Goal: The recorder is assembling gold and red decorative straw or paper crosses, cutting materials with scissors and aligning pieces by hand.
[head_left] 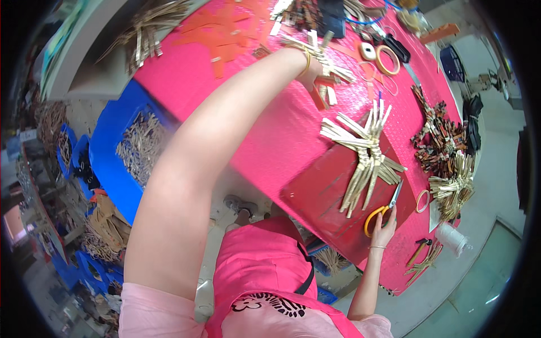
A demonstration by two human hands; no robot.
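My right hand [384,226] grips a pair of scissors [376,217] with yellow handles, its blades pointing away over the dark red board [315,194]. Across that board lies a loosely woven piece of flat pale-gold strips [369,149], its ends fanning out; nothing holds it. Far forward, my left hand [311,76] reaches over the pink table to another bundle of gold strips [332,66]. An orange-red piece [320,100] sits right by its fingers, which are partly hidden, so their grip is unclear.
Orange flat pieces [217,36] lie at the far left. Dark brown strip bundles [442,138] and a gold bundle [453,183] line the right side, near a white spool [451,238] and a hammer [418,252]. A tape roll [387,60] lies far right. A blue bin [107,141] holds scraps.
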